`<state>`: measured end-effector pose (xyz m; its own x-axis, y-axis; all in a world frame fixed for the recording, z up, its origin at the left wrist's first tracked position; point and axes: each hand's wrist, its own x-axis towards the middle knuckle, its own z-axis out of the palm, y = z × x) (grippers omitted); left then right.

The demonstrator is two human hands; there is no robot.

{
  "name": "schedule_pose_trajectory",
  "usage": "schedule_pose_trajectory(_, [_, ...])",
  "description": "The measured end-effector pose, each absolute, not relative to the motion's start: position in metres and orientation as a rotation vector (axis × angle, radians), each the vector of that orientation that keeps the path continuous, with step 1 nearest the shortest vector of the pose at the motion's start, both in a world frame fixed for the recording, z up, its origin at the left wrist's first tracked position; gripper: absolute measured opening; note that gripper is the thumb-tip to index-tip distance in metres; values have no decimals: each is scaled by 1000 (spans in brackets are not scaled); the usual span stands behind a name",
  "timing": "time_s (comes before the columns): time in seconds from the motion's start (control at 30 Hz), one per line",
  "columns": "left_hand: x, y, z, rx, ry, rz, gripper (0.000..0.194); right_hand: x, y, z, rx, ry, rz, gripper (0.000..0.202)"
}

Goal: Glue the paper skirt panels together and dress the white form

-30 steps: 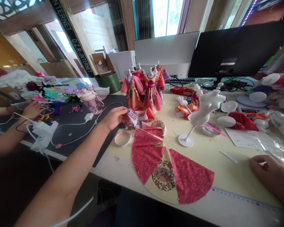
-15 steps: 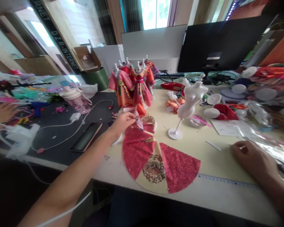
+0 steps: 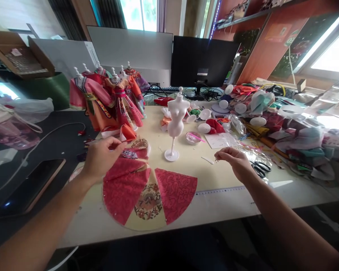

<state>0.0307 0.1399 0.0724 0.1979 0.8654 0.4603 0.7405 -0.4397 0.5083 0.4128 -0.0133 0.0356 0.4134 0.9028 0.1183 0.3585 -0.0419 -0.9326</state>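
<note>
My left hand [image 3: 103,156] is closed in a pinch above the red and cream fabric pieces; whatever its fingertips may hold is too small to make out. Beneath it lies a small patterned fabric piece [image 3: 129,153]. Nearer me, a fan-shaped skirt piece [image 3: 127,188] is spread flat, with red panels and a cream panel printed with a round floral design. My right hand [image 3: 234,160] hovers over the table, thumb and finger pinched on something tiny and goldish. A white stick [image 3: 207,160] lies beside those fingertips. Behind the fabric stands a bare white doll mannequin [image 3: 176,118].
Several dressed doll mannequins [image 3: 121,98] stand at back left. A phone [image 3: 31,186] and pink bottle [image 3: 12,128] are at left. A small dish [image 3: 193,138], black scissors [image 3: 261,168], a ruler [image 3: 217,190] and heaped fabric scraps [image 3: 302,145] lie toward the right.
My view has turned right. My left hand has come away from the patterned piece it was touching. My right hand has moved inward, near the white stick.
</note>
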Motion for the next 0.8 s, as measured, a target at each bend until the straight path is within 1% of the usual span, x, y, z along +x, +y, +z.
schedule_pose_trajectory(0.1, [36, 142, 67, 2344, 1467, 1094, 18, 397, -15, 47, -1481, -1054, 806, 25])
schedule_pose_trajectory(0.27, [34, 150, 62, 2347, 1424, 990, 29, 371, -16, 64, -1387, -1040, 916, 20])
schedule_pose_trajectory(0.37, [31, 149, 67, 2321, 1432, 939, 27, 355, -16, 70, -1347, -1064, 943, 18])
schedule_pose_trajectory(0.47, [34, 137, 75, 2263, 1395, 1004, 23, 339, -13, 73, -1249, -1101, 1002, 16])
schedule_pose_trajectory(0.53, [41, 123, 78, 2154, 1266, 1001, 24, 327, -11, 75, -1183, -1115, 1060, 14])
schedule_pose_trajectory(0.67, [66, 89, 77, 1741, 808, 687, 33, 302, -6, 79, -1102, -1142, 1166, 14])
schedule_pose_trajectory(0.77, [87, 68, 73, 1509, 580, 516, 41, 286, -4, 81, -1056, -1147, 1215, 16])
schedule_pose_trajectory(0.8, [93, 64, 72, 1444, 528, 480, 41, 282, -3, 80, -1045, -1143, 1230, 16])
